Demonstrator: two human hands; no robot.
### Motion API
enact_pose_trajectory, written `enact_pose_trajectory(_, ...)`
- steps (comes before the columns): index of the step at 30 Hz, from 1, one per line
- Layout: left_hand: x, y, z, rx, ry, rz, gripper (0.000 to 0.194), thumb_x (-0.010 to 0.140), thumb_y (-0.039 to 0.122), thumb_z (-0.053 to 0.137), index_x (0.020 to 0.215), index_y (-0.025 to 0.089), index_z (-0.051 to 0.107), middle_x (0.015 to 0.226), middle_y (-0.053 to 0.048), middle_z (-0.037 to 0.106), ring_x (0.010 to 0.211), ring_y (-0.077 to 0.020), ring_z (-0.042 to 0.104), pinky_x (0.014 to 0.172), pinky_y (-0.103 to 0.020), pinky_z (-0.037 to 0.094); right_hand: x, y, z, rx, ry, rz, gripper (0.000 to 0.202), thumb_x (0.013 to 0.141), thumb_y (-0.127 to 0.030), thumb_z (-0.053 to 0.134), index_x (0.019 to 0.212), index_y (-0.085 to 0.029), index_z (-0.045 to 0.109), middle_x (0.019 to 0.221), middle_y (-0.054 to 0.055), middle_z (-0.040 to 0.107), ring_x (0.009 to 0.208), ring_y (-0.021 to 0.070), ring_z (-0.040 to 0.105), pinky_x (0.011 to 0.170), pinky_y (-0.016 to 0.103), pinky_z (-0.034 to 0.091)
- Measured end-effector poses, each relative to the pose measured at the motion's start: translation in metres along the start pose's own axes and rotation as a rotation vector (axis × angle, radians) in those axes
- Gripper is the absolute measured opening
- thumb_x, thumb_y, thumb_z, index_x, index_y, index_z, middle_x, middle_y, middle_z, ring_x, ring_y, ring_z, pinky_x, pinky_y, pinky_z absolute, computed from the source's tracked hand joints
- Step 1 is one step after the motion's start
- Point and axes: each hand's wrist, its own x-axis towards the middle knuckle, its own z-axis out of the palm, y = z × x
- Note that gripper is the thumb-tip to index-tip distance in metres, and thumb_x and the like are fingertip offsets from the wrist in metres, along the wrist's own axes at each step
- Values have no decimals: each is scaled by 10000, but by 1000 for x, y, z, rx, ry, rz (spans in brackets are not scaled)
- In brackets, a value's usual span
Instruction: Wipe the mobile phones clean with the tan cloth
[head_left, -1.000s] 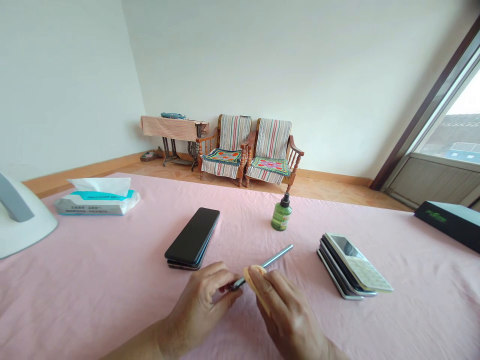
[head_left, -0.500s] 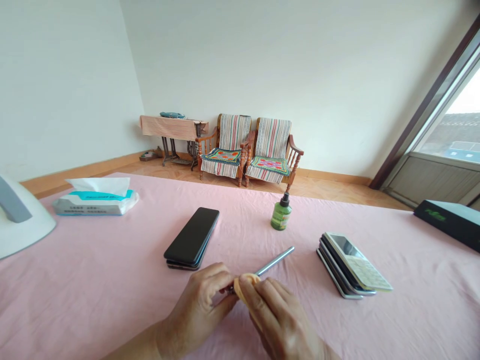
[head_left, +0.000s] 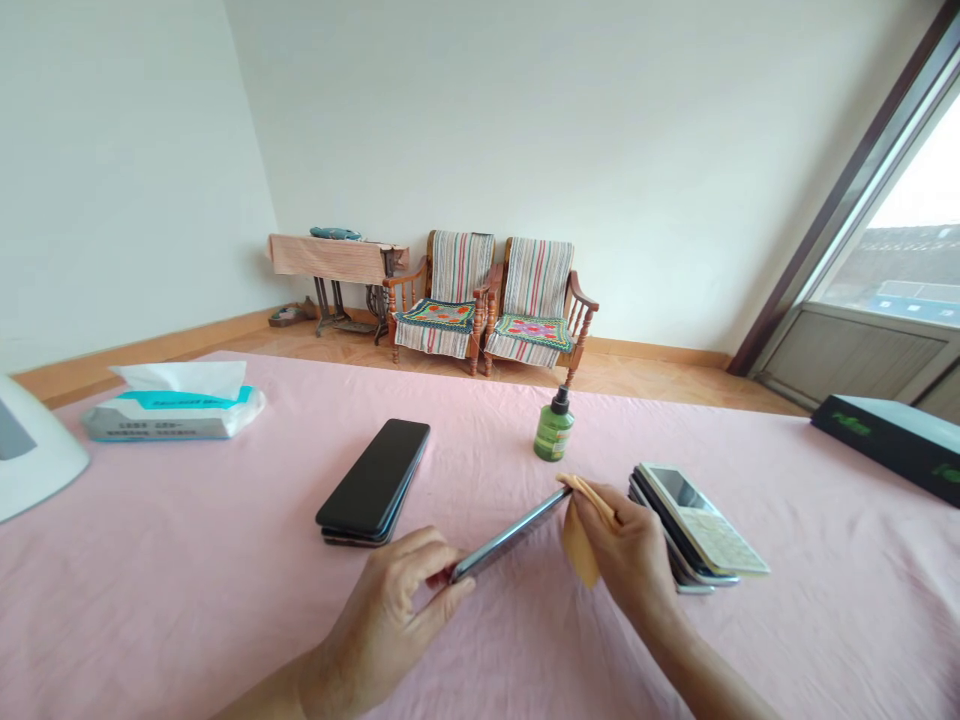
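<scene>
The left hand grips the phone by its near end. The right hand pinches the cloth against the far end.

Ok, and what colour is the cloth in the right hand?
The cloth is pale orange-yellow, seen in the head view.

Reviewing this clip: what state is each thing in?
Slim silvery device: gripped, slanted
Left hand: gripping device's near end
Soft yellow cloth: bunched, partly hanging
Right hand: pinching cloth by device's far end
Green plastic bottle: upright
White-blue plastic tissue pack: open, tissue protruding
Black rectangular phone: screen dark, atop stack
Cream rectangular handset: stacked
</scene>
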Motion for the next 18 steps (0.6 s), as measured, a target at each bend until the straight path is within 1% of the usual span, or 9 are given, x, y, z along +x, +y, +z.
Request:
enact_pose_trajectory(2, 1, 1, -1, 3, 4, -6, 144, 860, 159, 587, 717, 170, 597, 672, 16, 540, 628, -141, 561, 592, -230, 405, 1, -1, -1, 133, -49, 166, 425, 793, -485, 574, 902, -105, 733, 660, 34, 612, 593, 173, 547, 493, 236, 407)
enact_pose_trajectory(4, 1, 2, -2, -3, 2, -15, 153, 855, 164, 592, 702, 172, 588, 669, 17, 542, 626, -141, 561, 592, -230, 409, 3, 1, -2, 172, -103, 242, 439, 766, -515, 592, 820, -99, 722, 621, 24, 586, 559, 158, 515, 474, 229, 381)
enact_pose_trajectory(7, 2, 4, -3, -29, -3, -23, 135, 843, 156, 596, 710, 176, 603, 674, 15, 558, 633, -142, 569, 598, -229, 422, 5, 9, -2, 111, -144, 237, 413, 750, -508, 608, 665, -109, 672, 556, 5, 536, 516, 133, 469, 461, 221, 350)
enact_pose_trajectory(9, 2, 6, -3, -47, -5, -21, 99, 835, 140, 593, 757, 180, 641, 682, 12, 570, 641, -145, 574, 607, -230, 434, 5, 15, -2, 78, -155, 222, 384, 741, -479, 622, 611, -119, 643, 530, -4, 518, 501, 126, 455, 456, 218, 339)
enact_pose_trajectory(11, 2, 8, -3, -56, 1, -25, 107, 820, 115, 592, 800, 185, 670, 690, 8, 580, 649, -148, 577, 617, -233, 443, 4, 20, 0, 79, -165, 218, 360, 746, -453, 619, 598, -125, 633, 524, -9, 515, 499, 124, 453, 455, 217, 334)
enact_pose_trajectory(15, 2, 9, -2, -61, 17, -52, 159, 770, 55, 608, 807, 186, 690, 694, 8, 590, 652, -147, 578, 623, -233, 445, 1, 23, 1, 82, -179, 215, 357, 761, -448, 606, 611, -127, 643, 517, -13, 522, 490, 128, 456, 451, 223, 333)
enact_pose_trajectory(18, 1, 8, 1, -56, -13, -89, 187, 755, 35, 617, 826, 184, 705, 717, 1, 607, 652, -146, 584, 607, -227, 438, 1, 22, 1, 67, -164, 200, 334, 757, -427, 610, 631, -124, 671, 544, 1, 569, 508, 139, 484, 459, 228, 352)
